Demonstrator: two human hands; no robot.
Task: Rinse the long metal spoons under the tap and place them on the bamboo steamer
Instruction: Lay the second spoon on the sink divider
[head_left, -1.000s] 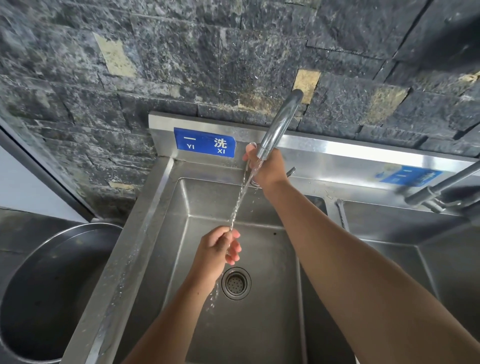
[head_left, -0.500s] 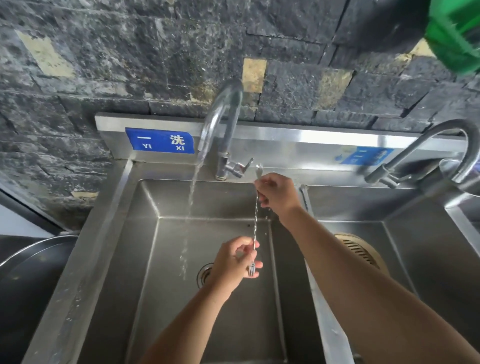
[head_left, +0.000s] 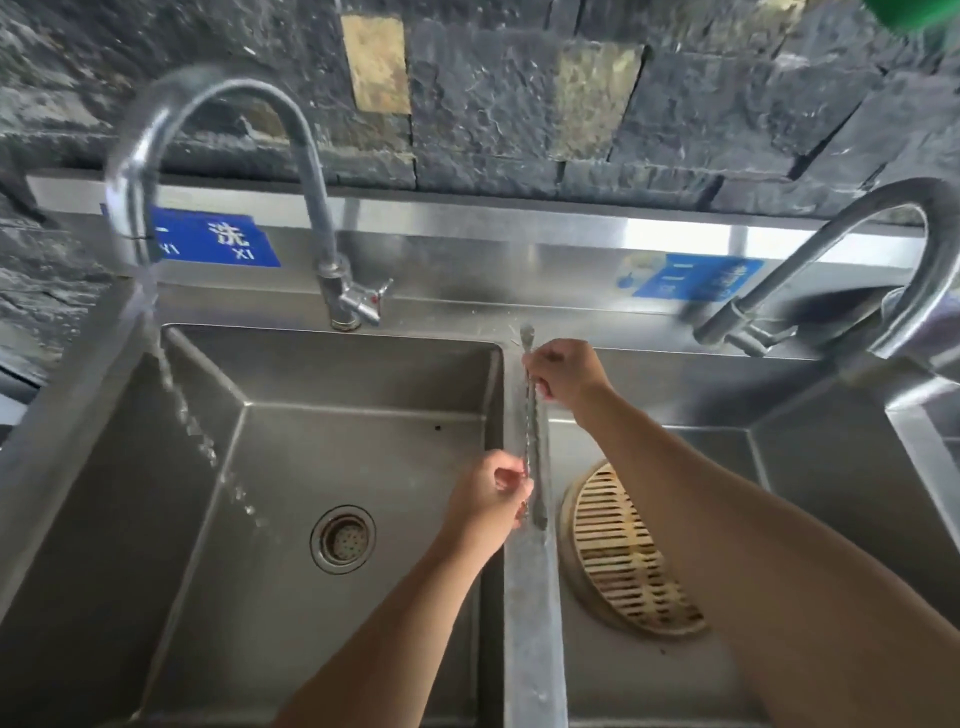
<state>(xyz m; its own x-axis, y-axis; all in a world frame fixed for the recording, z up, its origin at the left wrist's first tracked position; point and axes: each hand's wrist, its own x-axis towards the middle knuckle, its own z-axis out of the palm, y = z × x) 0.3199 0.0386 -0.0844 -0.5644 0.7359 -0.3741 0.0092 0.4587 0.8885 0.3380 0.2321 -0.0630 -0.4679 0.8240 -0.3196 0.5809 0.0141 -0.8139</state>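
Spoons (head_left: 531, 423): long, thin, shiny metal w/ twisted stems, held lengthwise right over the divider (head_left: 532, 613) btwn the two basins. Small bowl end sticks out past the right hand, toward the back ledge; lower ends reach just past the left hand. Can't tell how many are in the bundle.

Right hand (head_left: 563, 376) is closed round the top of the stems, just below the bowl end. Left hand (head_left: 491, 493) is pinched on the lower stems, fingers curled in, sitting on the left-basin side of the divider.

Left basin (head_left: 218, 597), left of divider: steel, wet, round drain (head_left: 343, 539) in its floor. Tap (head_left: 218, 156) is swung far left of the divider; water (head_left: 182, 410) pours from its spout onto the basin's left wall and streaks down toward the drain. Spoons are well clear of the stream.

Right basin (head_left: 810, 467), right of divider: holds the steamer (head_left: 623, 551), round bamboo w/ slatted base, lying flat on the floor just beside the divider, part hidden by the right forearm. Nothing visible on its slats. Second tap (head_left: 831, 260) arcs over the far right, no flow seen.
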